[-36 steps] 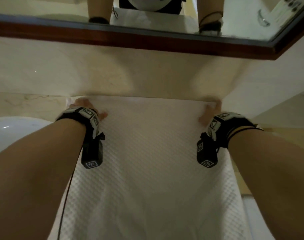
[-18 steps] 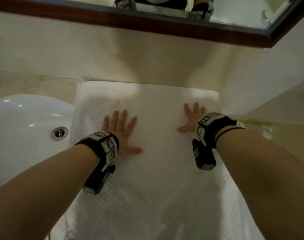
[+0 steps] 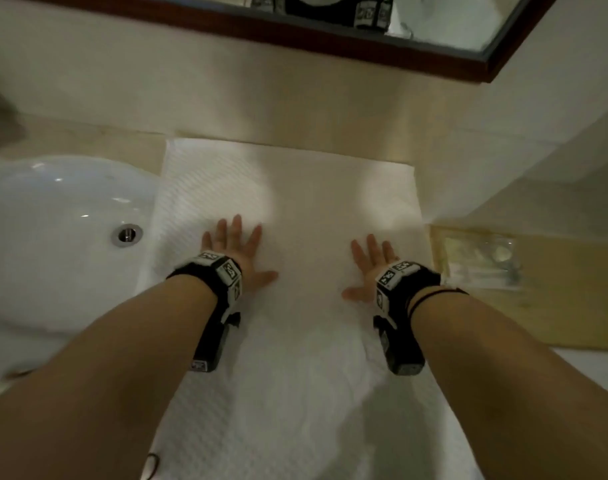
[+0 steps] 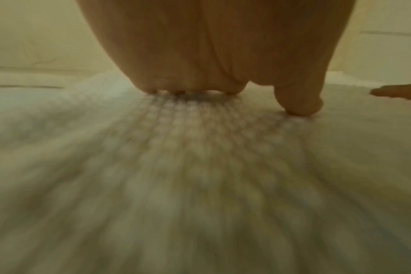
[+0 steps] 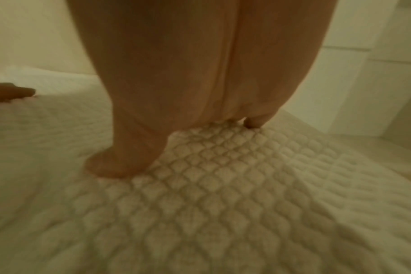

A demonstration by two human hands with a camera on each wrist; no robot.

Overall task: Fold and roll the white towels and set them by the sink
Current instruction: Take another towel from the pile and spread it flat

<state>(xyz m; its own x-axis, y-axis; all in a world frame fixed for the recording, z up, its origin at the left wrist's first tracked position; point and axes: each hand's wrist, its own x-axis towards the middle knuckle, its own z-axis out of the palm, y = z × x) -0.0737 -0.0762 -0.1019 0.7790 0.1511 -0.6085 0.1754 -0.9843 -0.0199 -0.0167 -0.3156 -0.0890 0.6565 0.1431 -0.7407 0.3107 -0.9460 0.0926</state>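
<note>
A white quilted towel point(image 3: 295, 188) lies spread flat on the counter, its far edge against the wall and its near part running toward me. My left hand point(image 3: 238, 249) presses flat on the towel's left half, fingers spread and straight. My right hand point(image 3: 370, 263) lies flat on the right half in the same way. The left wrist view shows the palm of my left hand point(image 4: 211, 55) down on the towel point(image 4: 200, 185). In the right wrist view my right hand point(image 5: 188, 74) rests on the diamond-patterned towel point(image 5: 223, 204).
A white sink basin point(image 3: 53, 237) with a metal drain point(image 3: 126, 233) sits directly left of the towel. A clear plastic packet point(image 3: 479, 261) lies on the beige counter point(image 3: 572, 306) to the right. A wood-framed mirror point(image 3: 295, 32) hangs above the wall.
Both hands let go of the towel's far corners, drew back toward me and now press flat at mid-towel. They slid a little nearer since half a second ago.
</note>
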